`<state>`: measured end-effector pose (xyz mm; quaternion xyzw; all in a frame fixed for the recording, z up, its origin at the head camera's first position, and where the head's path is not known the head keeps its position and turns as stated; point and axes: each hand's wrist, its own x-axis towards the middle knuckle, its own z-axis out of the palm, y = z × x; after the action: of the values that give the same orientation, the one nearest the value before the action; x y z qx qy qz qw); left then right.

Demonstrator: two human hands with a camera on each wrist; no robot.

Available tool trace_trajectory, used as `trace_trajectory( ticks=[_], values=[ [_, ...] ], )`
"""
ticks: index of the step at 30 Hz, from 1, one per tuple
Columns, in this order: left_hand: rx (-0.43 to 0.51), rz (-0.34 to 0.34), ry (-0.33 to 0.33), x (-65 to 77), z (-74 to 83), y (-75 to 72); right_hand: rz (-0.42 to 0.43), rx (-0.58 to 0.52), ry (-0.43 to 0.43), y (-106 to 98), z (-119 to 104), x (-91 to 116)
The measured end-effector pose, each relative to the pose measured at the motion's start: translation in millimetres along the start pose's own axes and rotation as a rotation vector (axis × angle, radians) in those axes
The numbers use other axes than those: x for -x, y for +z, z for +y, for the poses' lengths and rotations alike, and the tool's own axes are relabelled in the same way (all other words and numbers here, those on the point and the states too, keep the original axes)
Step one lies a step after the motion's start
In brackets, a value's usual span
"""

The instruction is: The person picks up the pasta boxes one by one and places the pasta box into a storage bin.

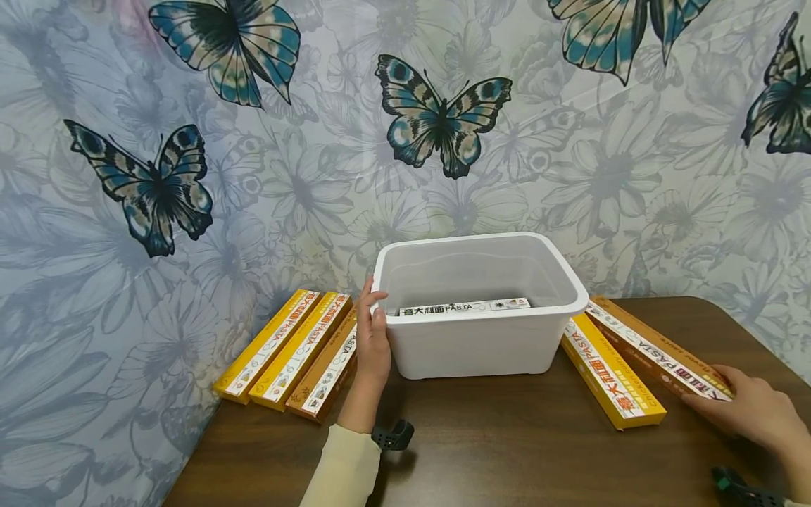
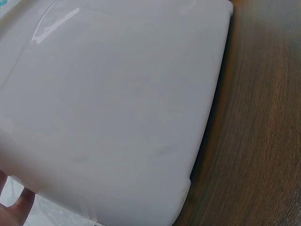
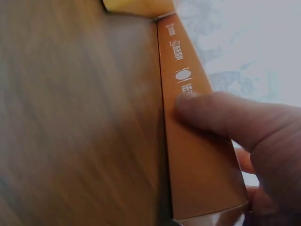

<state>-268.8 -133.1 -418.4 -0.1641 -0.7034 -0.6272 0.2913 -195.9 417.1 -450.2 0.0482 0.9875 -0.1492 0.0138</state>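
A white plastic bin (image 1: 472, 348) stands on the table near the wall, and one pasta box (image 1: 465, 307) shows inside it. My left hand (image 1: 372, 341) grips the bin's left rim, fingers over the edge. In the left wrist view the bin's wall (image 2: 117, 103) fills most of the frame. At the right, my right hand (image 1: 757, 408) holds the near end of a brown pasta box (image 1: 665, 352). The right wrist view shows the thumb (image 3: 211, 113) on the box's printed brown side, other fingers mostly hidden behind. A yellow pasta box (image 1: 611, 377) lies just left of it.
Left of the bin, two yellow pasta boxes (image 1: 266, 345) and a brown pasta box (image 1: 323, 373) lie side by side, the brown one partly behind my left hand. The dark wooden table (image 1: 507, 443) meets a butterfly-patterned wall covering (image 1: 304, 197).
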Motion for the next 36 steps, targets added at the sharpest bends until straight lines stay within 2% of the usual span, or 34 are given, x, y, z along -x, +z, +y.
trace_trajectory(
  ticks=[4, 9, 14, 24, 27, 31, 34, 36],
  values=[
    [0.001, 0.003, 0.002, 0.2, 0.5, 0.7, 0.002, -0.01, 0.067, 3.4, 14.7, 1.2],
    [0.001, 0.005, 0.004, -0.1, -0.2, 0.3, 0.03, -0.097, 0.121, 6.8, 21.4, 0.4],
    [-0.006, 0.014, 0.017, 0.3, -2.9, 0.2, 0.189, -0.225, 0.118, 9.8, 16.9, 4.3],
    [-0.011, 0.018, 0.021, 0.1, -1.8, 0.5, 0.502, -0.482, 0.01, 9.7, 11.2, 7.6],
    [-0.012, 0.014, 0.024, 0.2, -1.4, 1.1, 0.622, -0.631, 0.013, 8.9, 5.4, 8.7],
    [-0.006, 0.014, 0.029, 0.5, -1.6, 1.2, 0.758, -0.709, 0.088, 5.0, -2.7, 7.7],
    [-0.002, 0.015, 0.029, 0.7, -2.5, 1.0, 0.806, -0.731, 0.139, 1.4, -5.4, 5.8],
    [-0.001, 0.014, 0.03, 0.6, -3.0, 0.9, 0.824, -0.783, 0.098, 0.4, -3.0, 3.2]
  ],
)
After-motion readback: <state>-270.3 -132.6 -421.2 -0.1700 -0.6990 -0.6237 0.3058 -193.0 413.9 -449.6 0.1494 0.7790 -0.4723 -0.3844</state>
